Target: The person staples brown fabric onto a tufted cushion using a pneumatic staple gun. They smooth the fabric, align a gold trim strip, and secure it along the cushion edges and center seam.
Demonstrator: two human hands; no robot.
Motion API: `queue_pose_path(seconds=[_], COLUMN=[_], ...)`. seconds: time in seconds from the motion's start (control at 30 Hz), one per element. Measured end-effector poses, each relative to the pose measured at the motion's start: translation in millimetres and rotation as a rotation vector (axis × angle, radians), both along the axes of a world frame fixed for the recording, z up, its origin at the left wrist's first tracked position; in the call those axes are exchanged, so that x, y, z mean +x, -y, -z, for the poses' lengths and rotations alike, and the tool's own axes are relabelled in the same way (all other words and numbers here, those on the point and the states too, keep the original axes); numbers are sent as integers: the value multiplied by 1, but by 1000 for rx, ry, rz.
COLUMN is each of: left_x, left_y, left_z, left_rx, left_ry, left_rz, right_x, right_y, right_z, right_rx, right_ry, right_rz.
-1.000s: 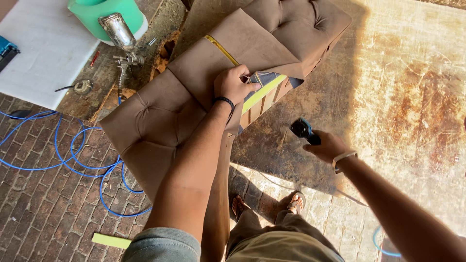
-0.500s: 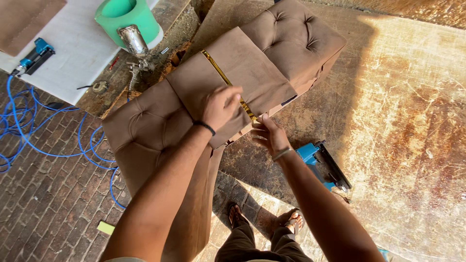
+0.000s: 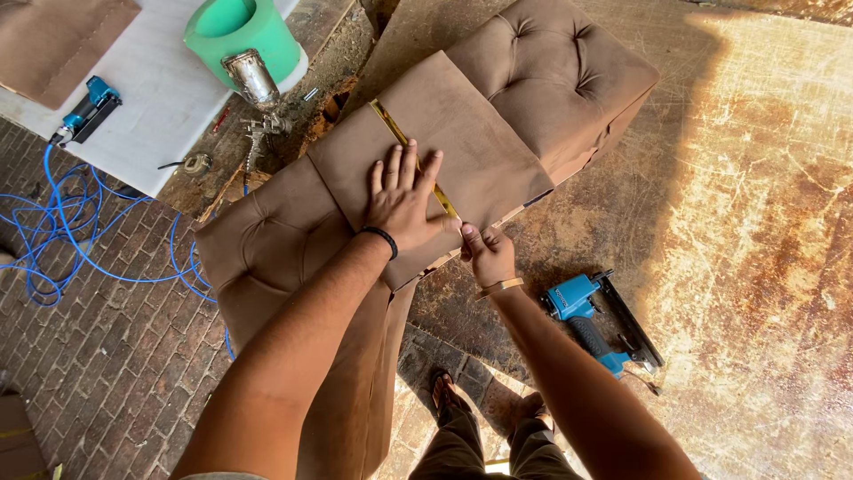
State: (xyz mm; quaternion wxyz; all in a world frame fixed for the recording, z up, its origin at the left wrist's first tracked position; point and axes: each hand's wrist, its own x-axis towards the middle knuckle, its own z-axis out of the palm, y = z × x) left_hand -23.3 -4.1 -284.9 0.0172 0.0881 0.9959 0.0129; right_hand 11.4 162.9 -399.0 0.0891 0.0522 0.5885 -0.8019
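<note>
The left hand point(image 3: 402, 203) lies flat with its fingers point(image 3: 410, 169) spread wide, gripping nothing, palm pressed on the brown fabric flap point(image 3: 444, 151) that is folded over the middle of the tufted brown cushion point(image 3: 551, 76); the right hand point(image 3: 487, 253) sits just below the flap's near edge with its fingers point(image 3: 471, 238) pinched shut on that edge, close to the end of the yellow strip point(image 3: 400, 138) that runs along the fold; the strip passes under the left hand's fingertips. The cushion lies slantwise over the worn counter point(image 3: 755, 178), one tufted end up and right, the other point(image 3: 267, 240) down and left, overhanging the counter's edge above the brick floor point(image 3: 107, 356), with loose fabric hanging down from it. A blue staple gun point(image 3: 591, 320) rests on the counter just right of the right wrist, apart from it; beyond it the counter is bare and broad. Up left stands a green cylindrical container point(image 3: 244, 36), open at the top, its inside not clearly seen; a metal can point(image 3: 251, 78) stands against it; a second blue tool point(image 3: 84, 107) lies on a white sheet point(image 3: 151, 98), its blue hose point(image 3: 71, 240) looping over the bricks.
</note>
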Motion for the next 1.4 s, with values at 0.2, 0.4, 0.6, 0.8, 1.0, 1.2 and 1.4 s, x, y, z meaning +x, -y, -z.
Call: queue_pose_path(seconds=[0.2, 0.4, 0.6, 0.8, 1.0, 1.2, 1.4], left_x=[3, -4, -5, -6, -3, -1, 2], left_y=[-11, -17, -13, -16, -21, -21, -21], left_z=[-6, -8, -11, -6, -2, 3, 8], left_rx=[-149, -181, -202, -210, -285, -309, -303], left_ry=[44, 114, 142, 150, 132, 134, 115], left_rz=[-23, -82, -83, -81, -69, -55, -47], right_x=[-19, -23, 63, 92, 75, 64, 70], right_y=[19, -24, -147, -163, -114, -35, -21], right_z=[17, -5, 17, 47, -13, -39, -34], right_rx=[73, 561, 1505, 1341, 493, -140, -303], right_ry=[-95, 33, 198, 216, 365, 243, 304], right_rz=[41, -247, -249, -130, -20, 64, 95])
